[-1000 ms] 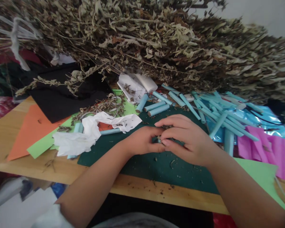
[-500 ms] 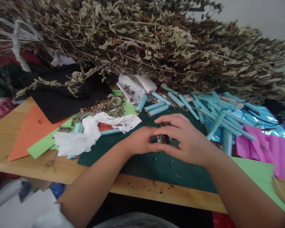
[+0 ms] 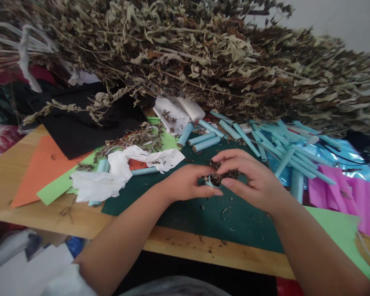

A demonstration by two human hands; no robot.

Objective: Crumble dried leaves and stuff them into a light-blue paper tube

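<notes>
My left hand point(image 3: 185, 183) is closed around a short light-blue paper tube point(image 3: 212, 181) whose open end faces me, over the dark green mat point(image 3: 203, 213). My right hand point(image 3: 253, 181) is cupped beside it, its fingers pinched on a clump of dried crushed herb point(image 3: 223, 174) at the tube's mouth. Crumbs of herb lie scattered on the mat below both hands.
A big heap of dried leafy branches point(image 3: 188, 57) overhangs the back of the wooden table point(image 3: 24, 209). Several rolled blue paper tubes point(image 3: 265, 139) lie behind and right. Crumpled white paper point(image 3: 111, 172), orange, green and black sheets sit left; pink paper point(image 3: 345, 189) right.
My right hand has opened up and lifted a little, so the tube's mouth and the herb clump now show. The left hand stays in place on the tube.
</notes>
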